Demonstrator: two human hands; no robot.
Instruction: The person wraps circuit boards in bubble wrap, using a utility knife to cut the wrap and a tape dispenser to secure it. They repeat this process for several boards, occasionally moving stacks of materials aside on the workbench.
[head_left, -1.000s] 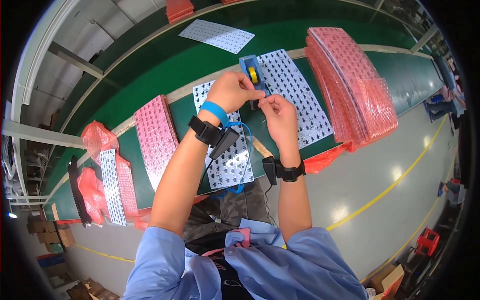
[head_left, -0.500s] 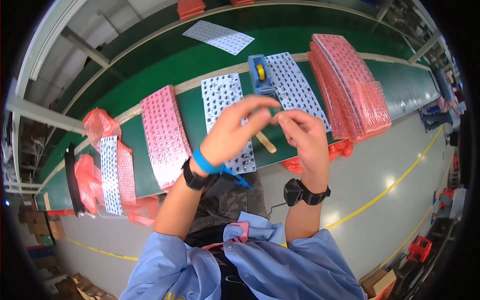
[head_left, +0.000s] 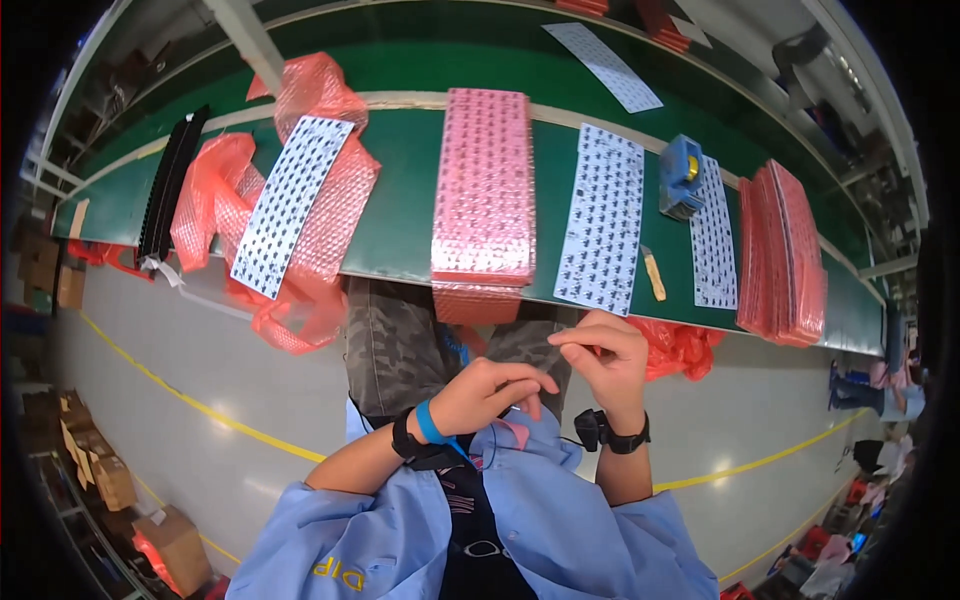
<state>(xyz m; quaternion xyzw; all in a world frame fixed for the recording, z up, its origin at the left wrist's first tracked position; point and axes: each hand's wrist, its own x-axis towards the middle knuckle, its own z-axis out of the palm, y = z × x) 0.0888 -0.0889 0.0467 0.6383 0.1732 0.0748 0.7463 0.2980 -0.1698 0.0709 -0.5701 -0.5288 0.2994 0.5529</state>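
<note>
Both my hands are in front of my body, short of the bench edge. My left hand (head_left: 487, 396) is held low, fingers loosely stretched and drooping, with nothing visible in it. My right hand (head_left: 614, 365) is higher, thumb and forefinger pinched together; anything between them is too small to make out. Nearest beyond it lies a white circuit board (head_left: 600, 220) dotted with black parts. Right of that board are a small tan-handled knife (head_left: 654, 275) and a blue tape dispenser (head_left: 682, 178) with yellow tape, overlapping another white board (head_left: 713, 245).
A stack wrapped in pink bubble wrap (head_left: 484, 190) sits mid-bench. Leftward, a white board (head_left: 293, 205) rests on red bubble wrap (head_left: 335, 215), near black slotted strips (head_left: 172, 185). A taller pink-wrapped stack (head_left: 785, 255) stands at the right; another board (head_left: 603, 66) lies on the far green surface.
My hands have drawn back from over the board toward my body and moved apart. The view has turned left, so the bench items appear farther right.
</note>
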